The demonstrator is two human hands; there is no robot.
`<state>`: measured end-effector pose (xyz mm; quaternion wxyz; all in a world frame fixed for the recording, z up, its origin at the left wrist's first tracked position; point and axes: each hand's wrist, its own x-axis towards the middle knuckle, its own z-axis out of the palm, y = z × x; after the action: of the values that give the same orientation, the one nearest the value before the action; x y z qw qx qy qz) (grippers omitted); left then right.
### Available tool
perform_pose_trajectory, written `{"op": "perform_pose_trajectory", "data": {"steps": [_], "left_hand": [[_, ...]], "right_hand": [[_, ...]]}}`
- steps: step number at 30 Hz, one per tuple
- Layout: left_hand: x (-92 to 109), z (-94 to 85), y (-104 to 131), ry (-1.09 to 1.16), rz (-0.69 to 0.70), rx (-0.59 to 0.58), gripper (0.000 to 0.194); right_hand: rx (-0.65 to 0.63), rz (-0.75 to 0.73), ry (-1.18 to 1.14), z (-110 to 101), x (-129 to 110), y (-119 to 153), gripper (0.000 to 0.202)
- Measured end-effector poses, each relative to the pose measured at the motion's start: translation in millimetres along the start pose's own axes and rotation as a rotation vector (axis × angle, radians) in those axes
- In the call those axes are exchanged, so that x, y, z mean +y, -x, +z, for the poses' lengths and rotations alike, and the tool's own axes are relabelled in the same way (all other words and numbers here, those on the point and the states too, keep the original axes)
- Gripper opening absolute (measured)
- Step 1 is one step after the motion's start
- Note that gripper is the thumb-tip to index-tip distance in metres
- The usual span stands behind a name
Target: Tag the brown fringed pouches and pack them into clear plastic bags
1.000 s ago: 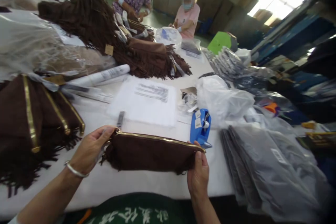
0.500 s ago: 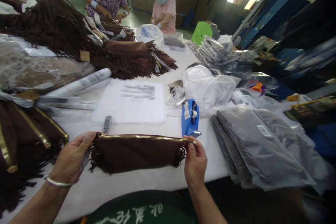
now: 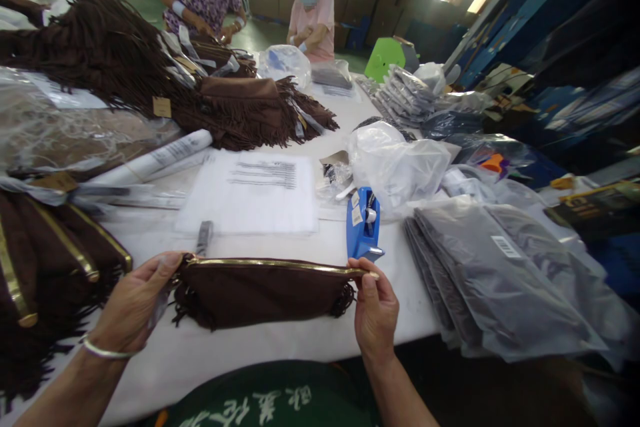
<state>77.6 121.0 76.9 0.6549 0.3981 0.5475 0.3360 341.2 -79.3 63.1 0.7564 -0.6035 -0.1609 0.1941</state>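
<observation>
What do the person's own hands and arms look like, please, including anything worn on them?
The left hand and right hand are both ungloved. A smooth, slim, silver-coloured bangle circles the left wrist; nothing shows on the right wrist. No sleeve is visible on either forearm. Below, a dark green garment bears white lettering.

A slim, smooth silver-toned bangle (image 3: 107, 351) circles the wrist of a worker's bare left hand (image 3: 136, 297); the right hand (image 3: 376, 312) and both forearms are bare too. A dark green garment (image 3: 295, 373), possibly an apron, though the frame's lower edge cuts it off, covers the torso, bearing a line of brush-style white characters (image 3: 268, 407). A small bright orange patch (image 3: 161, 418) shows at its left edge.
</observation>
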Motion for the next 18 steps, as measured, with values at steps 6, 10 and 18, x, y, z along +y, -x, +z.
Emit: {"op": "perform_pose_trajectory", "data": {"steps": [6,10,18], "left_hand": [[-2,-3.6,0,0.016,0.035,-0.057,0.047],[-5,-6.7,3,0.017,0.087,-0.124,0.042],[-4,-11.0,11,0.013,0.169,-0.259,0.036]], "right_hand": [[-0.031,0.002,-0.079,6,-3,-1,0.028],[-0.075,0.025,-0.039,-5,-4,-2,0.028],[-0.705,-0.36,1.129,-38,-42,-51,0.04]]}}
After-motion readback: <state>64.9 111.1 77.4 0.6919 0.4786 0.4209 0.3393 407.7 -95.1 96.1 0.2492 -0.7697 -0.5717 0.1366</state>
